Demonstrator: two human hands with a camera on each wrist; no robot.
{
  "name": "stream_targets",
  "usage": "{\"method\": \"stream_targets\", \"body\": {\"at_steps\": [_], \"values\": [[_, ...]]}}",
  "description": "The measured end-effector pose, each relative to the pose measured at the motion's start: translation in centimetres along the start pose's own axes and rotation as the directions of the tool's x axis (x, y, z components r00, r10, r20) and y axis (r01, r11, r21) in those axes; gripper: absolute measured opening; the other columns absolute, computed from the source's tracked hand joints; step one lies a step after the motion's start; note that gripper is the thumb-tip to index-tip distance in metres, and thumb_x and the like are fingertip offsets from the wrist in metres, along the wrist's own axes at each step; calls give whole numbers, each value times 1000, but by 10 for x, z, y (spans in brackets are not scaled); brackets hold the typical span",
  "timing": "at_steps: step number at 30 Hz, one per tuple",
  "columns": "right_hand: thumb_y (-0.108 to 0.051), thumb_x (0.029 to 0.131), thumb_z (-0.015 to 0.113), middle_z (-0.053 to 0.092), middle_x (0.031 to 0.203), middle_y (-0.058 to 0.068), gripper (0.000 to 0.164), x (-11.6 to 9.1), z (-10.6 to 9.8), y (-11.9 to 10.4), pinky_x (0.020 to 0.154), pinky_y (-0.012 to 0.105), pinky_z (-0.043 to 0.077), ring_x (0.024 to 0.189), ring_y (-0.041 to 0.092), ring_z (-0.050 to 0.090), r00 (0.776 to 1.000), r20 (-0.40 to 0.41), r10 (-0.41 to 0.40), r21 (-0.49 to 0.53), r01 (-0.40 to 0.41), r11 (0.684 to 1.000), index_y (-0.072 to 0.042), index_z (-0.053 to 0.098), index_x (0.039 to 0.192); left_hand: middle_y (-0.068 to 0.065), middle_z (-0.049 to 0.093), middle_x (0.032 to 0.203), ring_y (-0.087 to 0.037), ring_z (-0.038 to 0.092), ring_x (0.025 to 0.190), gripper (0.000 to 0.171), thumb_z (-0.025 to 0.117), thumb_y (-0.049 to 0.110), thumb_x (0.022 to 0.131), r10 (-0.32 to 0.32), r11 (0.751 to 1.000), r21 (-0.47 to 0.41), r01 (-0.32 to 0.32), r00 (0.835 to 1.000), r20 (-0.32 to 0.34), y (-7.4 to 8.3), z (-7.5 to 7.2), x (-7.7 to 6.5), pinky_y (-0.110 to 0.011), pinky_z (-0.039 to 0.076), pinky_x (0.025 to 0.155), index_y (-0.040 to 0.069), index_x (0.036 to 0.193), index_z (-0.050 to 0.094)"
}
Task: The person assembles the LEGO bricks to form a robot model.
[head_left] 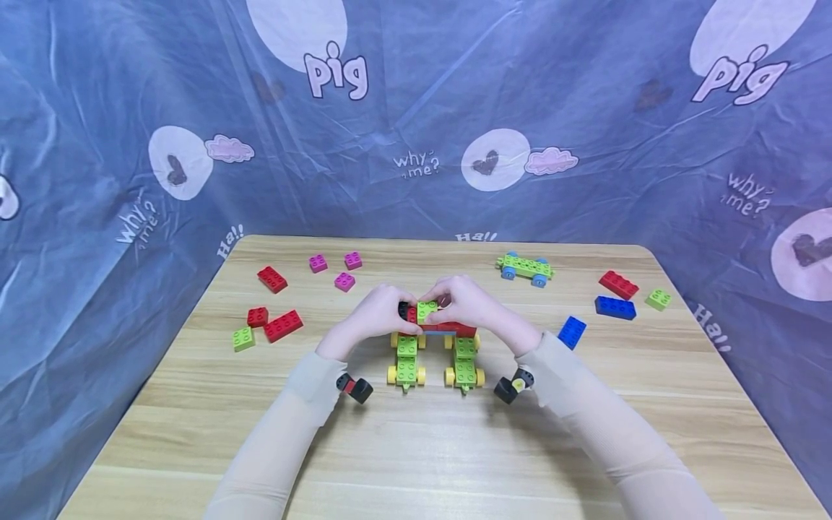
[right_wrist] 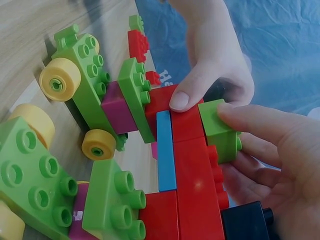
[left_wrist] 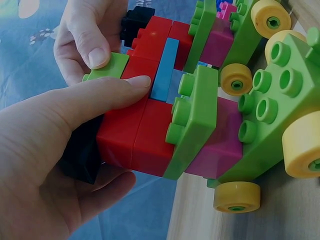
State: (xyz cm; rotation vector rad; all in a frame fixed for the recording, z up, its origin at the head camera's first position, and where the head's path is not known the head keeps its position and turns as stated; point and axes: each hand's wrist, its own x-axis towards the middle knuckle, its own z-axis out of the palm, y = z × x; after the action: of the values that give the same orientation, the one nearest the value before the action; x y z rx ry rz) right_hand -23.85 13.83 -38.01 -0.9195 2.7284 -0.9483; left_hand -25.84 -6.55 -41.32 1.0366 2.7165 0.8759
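A toy brick build (left_wrist: pixel 150 55) stands mid-table, with red bricks across its top, a blue strip beneath and green wheeled bases (head_left: pixel 464 361) with yellow wheels. My left hand (head_left: pixel 380 310) grips its left end, the thumb on a red brick (left_wrist: pixel 117 125) and the palm beside a black brick (left_wrist: pixel 85 150). My right hand (head_left: pixel 464 303) pinches a small light green brick (right_wrist: pixel 220 130) between thumb and fingers. That brick sits against the studded top of the red row, close to the left thumb. A second black brick (right_wrist: pixel 245 220) is at the row's right end.
Red bricks (head_left: pixel 283 326), pink bricks (head_left: pixel 344 282) and a green brick (head_left: pixel 243 339) lie at left. To the right are blue bricks (head_left: pixel 614 308), a red brick (head_left: pixel 619 284), a green brick (head_left: pixel 659 299) and a green wheeled base (head_left: pixel 525 268) with blue wheels. A patterned curtain (head_left: pixel 416 108) hangs behind the table.
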Motion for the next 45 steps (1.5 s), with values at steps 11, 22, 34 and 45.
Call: {"method": "stream_targets", "body": {"at_steps": [11,22,34,45], "values": [[-16,78,79,71,100,10,34,2,0,1,78,31,57,86,19,66,1000,13,12,15,-12,1000,-3,73,109,4,67,76,-7,54,63,35,84,30,71,5,1000,4,-5,1000,5,1,-1,0,-21,43,57,9,97,73],[-15,80,77,71,105,12,33,1,0,1,80,32,57,91,22,67,1000,19,3,7,-3,1000,-3,72,110,5,67,77,-7,53,64,37,83,33,71,8,1000,20,-8,1000,10,1,-2,-1,-21,43,58,10,98,72],[-21,82,75,71,111,11,39,-2,3,4,83,35,56,95,24,68,1000,-3,-8,-26,8,1000,-3,67,117,-2,72,95,-9,60,75,49,83,36,72,33,997,76,-34,999,13,3,-4,-3,-25,48,69,7,111,70],[-23,81,76,71,107,14,42,-15,-3,13,89,42,54,99,28,68,998,-55,-22,-3,21,1000,1,67,115,-4,72,103,-15,65,89,51,82,35,74,35,997,63,-35,999,2,3,-4,-5,-30,51,79,7,115,69]]}}
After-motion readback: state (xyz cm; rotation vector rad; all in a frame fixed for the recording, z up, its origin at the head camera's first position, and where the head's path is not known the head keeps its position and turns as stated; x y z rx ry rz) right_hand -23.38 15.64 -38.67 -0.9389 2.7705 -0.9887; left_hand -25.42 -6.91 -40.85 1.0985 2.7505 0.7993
